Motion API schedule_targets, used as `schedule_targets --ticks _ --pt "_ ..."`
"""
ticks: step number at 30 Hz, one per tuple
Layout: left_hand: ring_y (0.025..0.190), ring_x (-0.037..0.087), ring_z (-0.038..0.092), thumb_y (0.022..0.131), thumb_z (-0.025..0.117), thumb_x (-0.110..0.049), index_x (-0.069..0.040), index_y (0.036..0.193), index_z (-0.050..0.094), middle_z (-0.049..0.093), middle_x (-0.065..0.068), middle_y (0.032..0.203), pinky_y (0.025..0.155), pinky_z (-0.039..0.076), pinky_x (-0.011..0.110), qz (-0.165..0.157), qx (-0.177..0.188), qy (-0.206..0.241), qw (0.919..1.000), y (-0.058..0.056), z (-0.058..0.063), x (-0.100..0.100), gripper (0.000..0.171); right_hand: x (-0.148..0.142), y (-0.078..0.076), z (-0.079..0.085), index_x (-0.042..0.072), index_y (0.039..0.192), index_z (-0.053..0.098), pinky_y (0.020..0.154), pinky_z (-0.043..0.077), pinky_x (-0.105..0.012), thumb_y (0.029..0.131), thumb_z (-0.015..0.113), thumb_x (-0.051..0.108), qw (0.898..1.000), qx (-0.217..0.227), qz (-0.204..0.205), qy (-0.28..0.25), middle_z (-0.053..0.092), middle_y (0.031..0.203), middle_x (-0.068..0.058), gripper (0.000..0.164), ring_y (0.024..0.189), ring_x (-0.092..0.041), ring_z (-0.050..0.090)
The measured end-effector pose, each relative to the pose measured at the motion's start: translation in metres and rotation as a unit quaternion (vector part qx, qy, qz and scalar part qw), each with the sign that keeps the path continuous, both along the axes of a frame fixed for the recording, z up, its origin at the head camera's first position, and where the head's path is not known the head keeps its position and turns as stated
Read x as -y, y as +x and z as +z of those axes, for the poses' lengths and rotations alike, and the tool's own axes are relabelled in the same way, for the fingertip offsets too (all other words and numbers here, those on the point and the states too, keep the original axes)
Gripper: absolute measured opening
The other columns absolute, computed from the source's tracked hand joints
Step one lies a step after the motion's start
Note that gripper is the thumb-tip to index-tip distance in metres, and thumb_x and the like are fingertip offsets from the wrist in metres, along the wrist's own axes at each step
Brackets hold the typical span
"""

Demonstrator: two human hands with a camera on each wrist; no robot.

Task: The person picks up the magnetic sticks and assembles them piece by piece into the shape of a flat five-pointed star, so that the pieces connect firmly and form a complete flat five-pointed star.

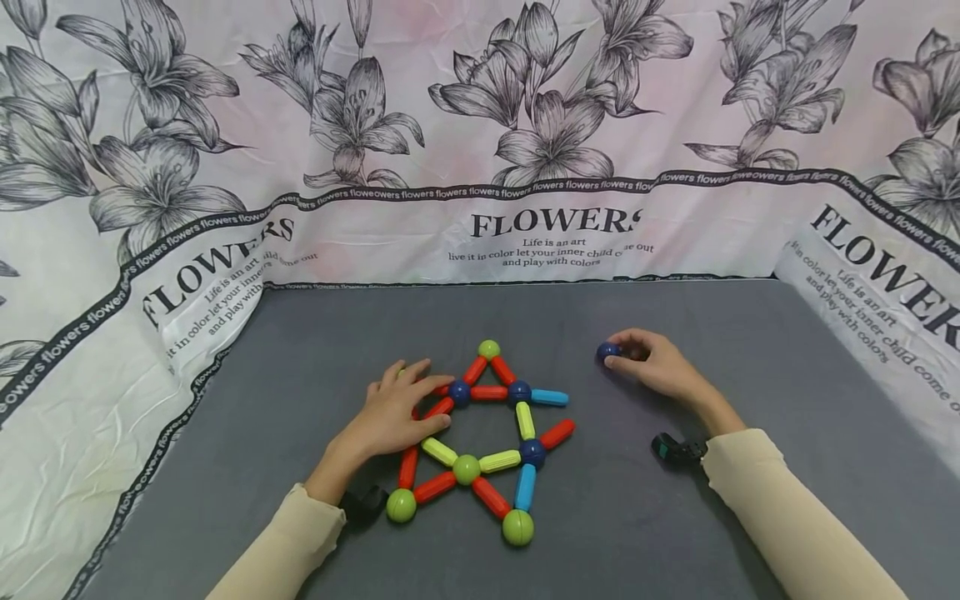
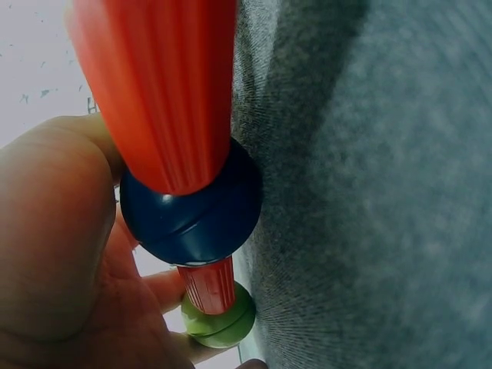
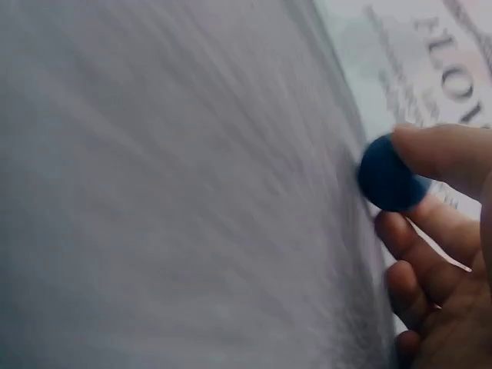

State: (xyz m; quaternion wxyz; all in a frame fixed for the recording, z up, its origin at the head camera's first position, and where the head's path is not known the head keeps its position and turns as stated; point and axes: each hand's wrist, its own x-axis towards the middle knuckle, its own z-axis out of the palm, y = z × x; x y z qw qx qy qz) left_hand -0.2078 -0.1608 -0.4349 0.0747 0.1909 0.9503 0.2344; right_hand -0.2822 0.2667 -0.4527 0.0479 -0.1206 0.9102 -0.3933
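A flat figure of colored rods and balls lies on the grey table, the kind found in a magnetic building set. My left hand rests over its left corner with fingers spread. It hides part of that corner, where the left wrist view shows a blue ball between red rods, and a green ball by the fingers. The index fingertip lies by another blue ball. Off to the right, my right hand pinches a loose dark blue ball between thumb and fingers, apart from the figure.
Green balls sit at the figure's outer corners. A light blue rod and a red rod stick out toward the right with free ends. A flower-printed cloth stands along the table's back and sides.
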Motion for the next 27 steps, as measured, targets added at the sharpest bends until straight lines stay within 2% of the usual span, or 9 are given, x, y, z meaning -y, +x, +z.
schedule_targets --ticks 6,10,12,17,21,27 --pt "0.153 0.050 0.016 0.096 0.069 -0.040 -0.030 0.148 0.054 0.032 0.015 0.165 0.111 0.019 0.075 0.002 0.002 0.004 1.0000 0.001 0.001 -0.001 0.055 0.015 0.032 -0.002 0.014 0.122 0.068 0.077 0.043 -0.029 0.094 0.075 0.028 0.997 -0.011 0.073 -0.002 0.065 0.106 -0.005 0.032 0.091 -0.017 0.052" --pt "0.153 0.050 0.016 0.096 0.068 -0.040 -0.029 0.148 0.054 0.032 0.015 0.165 0.112 0.019 0.075 0.001 0.003 0.004 1.0000 0.002 0.002 -0.001 0.055 0.026 0.048 -0.002 0.014 0.120 0.069 0.074 0.043 -0.027 0.092 0.076 0.026 0.995 -0.026 0.097 -0.001 0.066 0.102 -0.002 0.031 0.088 -0.014 0.053" --pt "0.153 0.050 0.016 0.096 0.068 -0.040 -0.029 0.148 0.054 0.032 0.015 0.165 0.112 0.019 0.075 0.001 0.005 0.003 1.0000 0.002 0.002 -0.002 0.055 0.031 0.053 -0.002 0.015 0.120 0.069 0.077 0.040 -0.029 0.092 0.077 0.025 0.994 -0.041 0.106 0.006 0.067 0.103 0.000 0.031 0.088 -0.013 0.054" --pt "0.153 0.051 0.016 0.096 0.068 -0.039 -0.028 0.148 0.054 0.032 0.016 0.165 0.112 0.019 0.075 0.000 0.003 0.002 1.0000 0.001 0.001 -0.002 0.055 0.041 0.058 -0.003 0.017 0.124 0.070 0.081 0.028 -0.035 0.089 0.079 0.024 0.987 -0.086 0.129 0.050 0.067 0.109 0.002 0.037 0.095 -0.013 0.053" --pt "0.153 0.051 0.015 0.096 0.068 -0.041 -0.029 0.149 0.053 0.032 0.015 0.165 0.112 0.018 0.074 0.001 0.004 -0.001 1.0000 0.001 0.001 -0.002 0.056 0.049 0.059 -0.003 0.019 0.123 0.072 0.079 0.027 -0.036 0.087 0.080 0.023 0.981 -0.108 0.138 0.078 0.067 0.110 0.001 0.037 0.101 -0.017 0.054" --pt "0.153 0.051 0.016 0.096 0.068 -0.042 -0.030 0.149 0.052 0.033 0.014 0.165 0.111 0.020 0.074 0.001 -0.001 -0.005 1.0000 0.001 -0.001 -0.002 0.057 0.058 0.061 -0.004 0.018 0.114 0.073 0.076 0.026 -0.034 0.087 0.080 0.021 0.979 -0.133 0.125 0.087 0.066 0.103 0.000 0.028 0.094 -0.017 0.054"
